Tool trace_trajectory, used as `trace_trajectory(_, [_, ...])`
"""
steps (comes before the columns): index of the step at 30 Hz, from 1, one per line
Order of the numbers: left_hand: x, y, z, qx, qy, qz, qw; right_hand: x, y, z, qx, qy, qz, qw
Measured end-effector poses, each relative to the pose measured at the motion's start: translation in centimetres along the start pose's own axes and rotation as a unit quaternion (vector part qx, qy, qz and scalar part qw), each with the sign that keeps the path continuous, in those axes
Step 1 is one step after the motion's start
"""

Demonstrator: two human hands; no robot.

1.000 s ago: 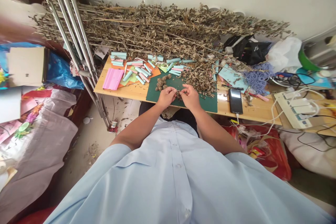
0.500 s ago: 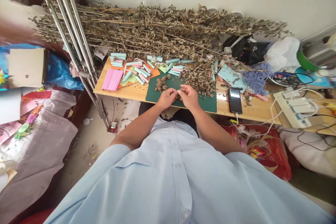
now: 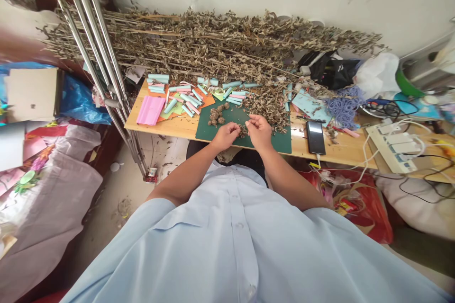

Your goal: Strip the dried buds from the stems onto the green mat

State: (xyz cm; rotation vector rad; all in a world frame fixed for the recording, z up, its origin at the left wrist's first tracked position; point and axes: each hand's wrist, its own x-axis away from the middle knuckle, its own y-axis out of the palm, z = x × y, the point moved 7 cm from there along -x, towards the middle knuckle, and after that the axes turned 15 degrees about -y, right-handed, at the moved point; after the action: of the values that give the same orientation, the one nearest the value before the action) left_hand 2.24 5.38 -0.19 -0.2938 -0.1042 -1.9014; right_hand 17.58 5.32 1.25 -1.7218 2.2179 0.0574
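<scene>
Apart now, where a moment ago their fingertips met, the person's left hand [image 3: 225, 136] and right hand [image 3: 259, 132] hover with a narrow gap between them over a dark green cutting mat [image 3: 270, 144]. Both hands have their fingers curled inward and pinched, but from where I stand I cannot tell whether either grips anything. Just below that gap, a small crumbly clump of dried brown leaves [image 3: 242, 131] sits on the mat, with a cluster of little round balls of dried leaves [image 3: 216, 116] beside the left hand. A loose heap of crushed dried leaves [image 3: 266, 106] rises near the right hand.

The mat lies on a pale wooden table [image 3: 159, 130], with a ridged pink paper sheet [image 3: 150, 110] and many pale blue paper rolls [image 3: 187, 99] to the left. Long bundled dried plant stems [image 3: 199, 42] stretch along the wall behind. A black smartphone [image 3: 316, 137] lies face up to the right, near a tangle of purple yarn [image 3: 344, 106]. A black bag [image 3: 336, 73] carries a white mark too small to read.
</scene>
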Motion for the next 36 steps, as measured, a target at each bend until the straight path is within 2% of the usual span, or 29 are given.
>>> trace_trajectory(2, [-0.2, -0.1, -0.4, 0.027, -0.017, 0.006, 0.999, -0.1, -0.6, -0.2, -0.004, -0.003, 0.015, 1.0])
trace_trajectory(4, [-0.5, -0.3, -1.0, 0.069, -0.042, 0.021, 0.997, 0.2, -1.0, -0.8, -0.009, -0.007, 0.0, 1.0])
trace_trajectory(7, [-0.7, -0.3, -1.5, 0.129, -0.062, 0.025, 0.989, 1.4, -0.8, -2.2, 0.014, -0.011, -0.097, 0.995])
trace_trajectory(10, [-0.8, -0.4, -1.5, 0.144, -0.059, 0.031, 0.987, 3.5, -0.2, -2.9, 0.047, -0.003, -0.203, 0.978])
trace_trajectory(16, [-0.8, -0.3, -1.5, 0.175, -0.068, 0.022, 0.982, 6.6, 1.2, -2.4, 0.146, -0.069, -0.387, 0.908])
trace_trajectory(19, [-0.7, -0.4, -1.3, 0.168, -0.067, 0.021, 0.983, 6.4, 1.4, -1.9, 0.166, -0.086, -0.427, 0.885])
trace_trajectory(21, [-0.7, -0.4, -1.3, 0.166, -0.065, 0.022, 0.984, 5.5, 1.0, -2.0, 0.167, -0.083, -0.409, 0.893])
trace_trajectory(25, [-0.8, -0.5, -1.5, 0.166, -0.062, 0.025, 0.984, 2.9, -0.3, -2.2, 0.161, -0.073, -0.323, 0.93])
trace_trajectory(28, [-1.0, -0.4, -1.9, 0.16, -0.062, 0.023, 0.985, 0.0, -1.9, -2.2, 0.172, -0.089, -0.23, 0.954])
trace_trajectory(30, [-1.1, -0.2, -2.0, 0.155, -0.061, 0.019, 0.986, -2.4, -3.4, -2.0, 0.206, -0.114, -0.151, 0.96])
trace_trajectory(33, [-1.2, -0.1, -1.9, 0.156, -0.062, 0.011, 0.986, -6.4, -4.7, -1.8, 0.294, -0.159, -0.097, 0.937])
trace_trajectory(36, [-1.1, 0.0, -1.8, 0.156, -0.068, 0.012, 0.985, -10.1, -4.7, -1.2, 0.392, -0.181, -0.119, 0.894])
